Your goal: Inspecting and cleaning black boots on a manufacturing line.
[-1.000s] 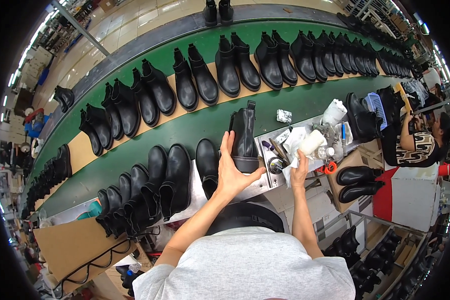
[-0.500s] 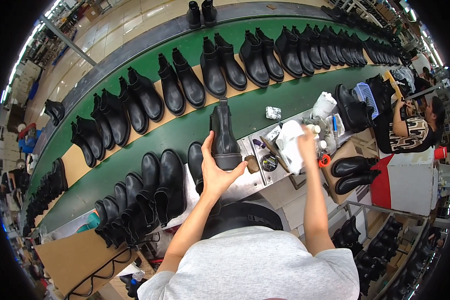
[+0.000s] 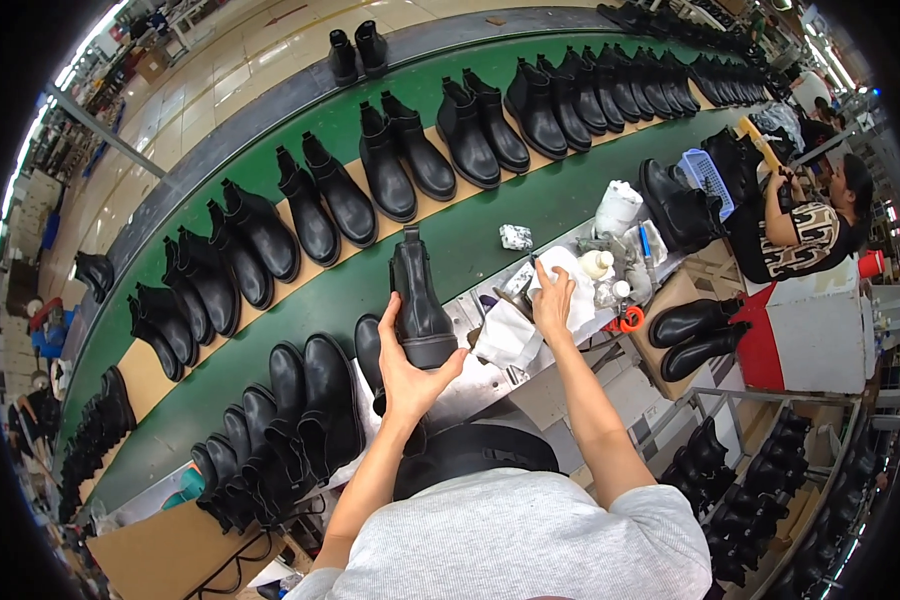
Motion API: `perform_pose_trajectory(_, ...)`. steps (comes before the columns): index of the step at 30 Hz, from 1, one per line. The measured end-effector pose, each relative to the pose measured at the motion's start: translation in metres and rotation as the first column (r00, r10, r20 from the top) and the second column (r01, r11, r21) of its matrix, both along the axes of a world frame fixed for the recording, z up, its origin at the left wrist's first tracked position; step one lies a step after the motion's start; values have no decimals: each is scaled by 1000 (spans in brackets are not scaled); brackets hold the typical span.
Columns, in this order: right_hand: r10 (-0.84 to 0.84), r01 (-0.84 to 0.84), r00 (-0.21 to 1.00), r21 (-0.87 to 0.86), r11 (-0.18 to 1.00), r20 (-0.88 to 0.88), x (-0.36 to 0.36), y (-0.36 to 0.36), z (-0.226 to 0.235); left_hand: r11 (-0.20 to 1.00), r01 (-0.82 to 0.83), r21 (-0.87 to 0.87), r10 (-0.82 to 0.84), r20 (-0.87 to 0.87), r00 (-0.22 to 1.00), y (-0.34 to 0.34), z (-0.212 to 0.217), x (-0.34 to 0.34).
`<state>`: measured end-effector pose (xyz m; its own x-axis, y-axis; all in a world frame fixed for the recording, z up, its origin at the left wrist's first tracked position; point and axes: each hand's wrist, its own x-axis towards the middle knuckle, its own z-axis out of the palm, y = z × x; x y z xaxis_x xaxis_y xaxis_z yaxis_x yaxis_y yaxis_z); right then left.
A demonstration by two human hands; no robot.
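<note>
My left hand (image 3: 410, 380) is closed around the heel end of a black ankle boot (image 3: 420, 300), thumb on one side and fingers on the other. The boot's back seam and heel face me, its shaft pointing away. To the right, my right hand (image 3: 554, 305) is over the metal work surface (image 3: 455, 392). A white cloth (image 3: 507, 336) hangs from beneath its palm and appears gripped there, though the fingers partly hide the hold. Its index finger points forward near a dark-tipped spot. More white cloth (image 3: 570, 268) lies just behind the fingers.
Paired black boots (image 3: 400, 160) line a tan strip on the green belt (image 3: 370, 265); more boots (image 3: 330, 400) stand left of me. Right of my hand are white bottles (image 3: 597, 264), an orange ring (image 3: 627, 320) and a blue basket (image 3: 706, 182). Another person (image 3: 810, 220) sits farther right.
My right hand has moved left and slightly away from me, drawing the white cloth over where a round tin was visible. The whole view has shifted, while my left hand keeps the boot.
</note>
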<state>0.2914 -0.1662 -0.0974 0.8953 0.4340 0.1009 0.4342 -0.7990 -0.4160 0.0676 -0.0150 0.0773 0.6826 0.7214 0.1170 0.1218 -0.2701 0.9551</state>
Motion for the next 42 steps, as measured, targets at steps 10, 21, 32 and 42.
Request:
perform_pose_trajectory(10,-53,625,777,779,-51,-627,-1,-89,18,998,-8,-54,6,-38,999,5,3,3)
perform_pose_trajectory(21,-21,12,1000,370,929,19,-53,-122,8,996,56,74,-48,-111,993,-9,-4,14)
perform_pose_trajectory(32,-136,359,876,439,823,-462,52,-125,51,983,107,148,-91,-113,989,-25,-6,16)
perform_pose_trajectory(42,558,-404,609,385,830,-564,-58,39,224,998,62,16,-61,-53,997,-36,-10,24)
